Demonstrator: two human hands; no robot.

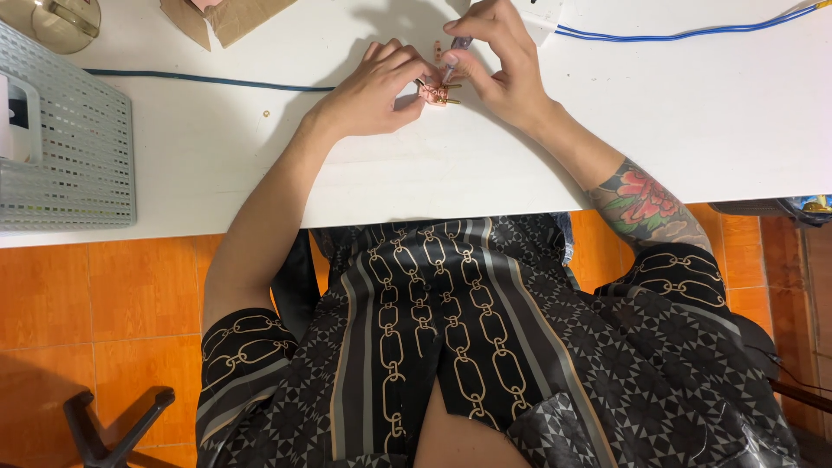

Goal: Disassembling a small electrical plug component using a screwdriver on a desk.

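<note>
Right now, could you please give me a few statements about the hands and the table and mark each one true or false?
1. The left hand and right hand meet over a small pink part with brass pins. True.
2. The right hand holds a thin tool by the part. True.
3. A red cable runs across the table. False: the cables are blue and dark blue-green.
4. The grey basket sits at the table's right end. False: it is on the left of the picture.
5. The floor is orange tile. True.
</note>
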